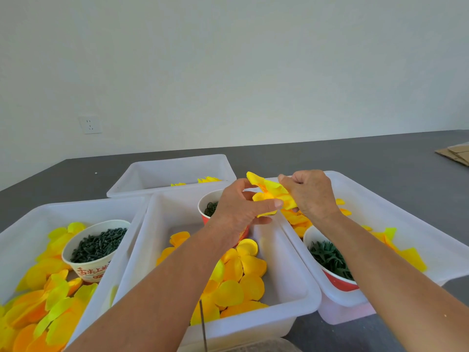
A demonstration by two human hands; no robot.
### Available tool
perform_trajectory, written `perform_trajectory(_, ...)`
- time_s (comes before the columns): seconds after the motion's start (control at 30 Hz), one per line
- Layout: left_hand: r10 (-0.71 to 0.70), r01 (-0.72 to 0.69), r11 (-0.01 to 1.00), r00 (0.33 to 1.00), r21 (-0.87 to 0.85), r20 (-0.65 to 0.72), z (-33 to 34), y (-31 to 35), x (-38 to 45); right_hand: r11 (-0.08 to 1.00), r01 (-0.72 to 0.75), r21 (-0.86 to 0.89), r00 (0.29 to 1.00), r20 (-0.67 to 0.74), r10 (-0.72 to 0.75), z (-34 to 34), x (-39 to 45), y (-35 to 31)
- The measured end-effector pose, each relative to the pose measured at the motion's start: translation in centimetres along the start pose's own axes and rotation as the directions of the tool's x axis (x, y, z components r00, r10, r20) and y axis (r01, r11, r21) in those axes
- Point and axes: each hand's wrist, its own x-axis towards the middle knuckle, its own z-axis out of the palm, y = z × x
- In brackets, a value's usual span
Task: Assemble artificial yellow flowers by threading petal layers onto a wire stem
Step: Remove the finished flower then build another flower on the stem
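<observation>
**One petal layer in hand, most of the flower unbuilt**

We held a yellow petal layer up between both hands, above the gap between the middle tub and the right tub. Our left hand pinched its lower edge, forefinger stretched across the front and thumb beneath. Our right hand gripped its upper side with curled fingers, so neither hand was free.

We judged the task to be at an early stage. The piece in our hands looked like a single loose layer or a small cluster; we could not tell whether any stem ran through it, since our fingers hid its centre. A thin wire stood upright near the bottom edge of the view, bare, with nothing threaded on it that we could see.

Plenty remained. Loose petals lay heaped in the middle tub, more filled the left tub, and cups of dark green parts sat among them. The far tub held a few yellow pieces, possibly finished flowers, though they were too hidden to say.
</observation>
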Motion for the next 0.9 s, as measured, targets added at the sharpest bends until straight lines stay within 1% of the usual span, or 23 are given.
perform_trajectory(0.03,0.013,-0.013,1.0,1.0,0.007,-0.029,0.0,0.0,0.0,1.0,0.01,0.011,0.999,0.03,-0.011,0.1,0.0,0.1)
perform_trajectory(0.1,0.054,-0.051,0.998,0.99,0.025,-0.128,-0.1,0.0,0.1,0.999,0.035,0.035,0.987,0.156,-0.04,0.3,-0.1,0.2)
perform_trajectory(0.17,0.092,-0.068,0.991,0.971,0.114,-0.219,-0.4,0.0,0.4,0.995,0.055,0.079,0.961,0.265,-0.074,0.4,-0.3,0.1)
perform_trajectory(0.2,0.091,-0.059,0.989,0.964,0.133,-0.25,-0.5,0.0,0.5,0.992,0.064,0.11,0.954,0.285,-0.093,0.4,-0.4,0.1)
perform_trajectory(0.27,0.071,-0.049,0.995,0.959,0.085,-0.276,-0.5,0.2,0.4,0.982,0.088,0.168,0.953,0.274,-0.132,0.4,-0.4,0.0)
perform_trajectory(0.33,0.048,-0.043,0.999,0.961,0.026,-0.271,-0.4,0.3,0.3,0.973,0.09,0.214,0.957,0.251,-0.144,0.4,-0.5,-0.1)
perform_trajectory(0.43,0.041,-0.034,0.999,0.955,0.03,-0.295,-0.4,0.4,0.2,0.967,0.116,0.226,0.953,0.25,-0.173,0.4,-0.6,-0.2)
perform_trajectory(0.53,0.012,0.015,0.997,0.931,0.073,-0.365,-0.5,0.3,0.3,0.964,0.172,0.205,0.923,0.308,-0.23,0.4,-0.8,-0.5)
perform_trajectory(0.67,0.011,0.037,0.994,0.9,0.101,-0.435,-1.0,0.2,0.6,0.96,0.144,0.239,0.855,0.458,-0.243,0.0,-0.9,-0.9)
perform_trajectory(0.73,0.007,0.046,0.993,0.897,0.111,-0.442,-1.1,0.2,0.7,0.961,0.154,0.229,0.834,0.491,-0.25,-0.1,-0.7,-0.7)
perform_trajectory(0.83,0.0,0.038,0.996,0.903,0.079,-0.43,-1.2,0.3,0.6,0.964,0.136,0.23,0.831,0.503,-0.237,0.0,-0.6,-0.4)
perform_trajectory(0.9,-0.024,0.041,0.999,0.907,0.03,-0.42,-1.1,0.4,0.5,0.963,0.139,0.232,0.846,0.478,-0.238,0.2,-0.7,-0.4)
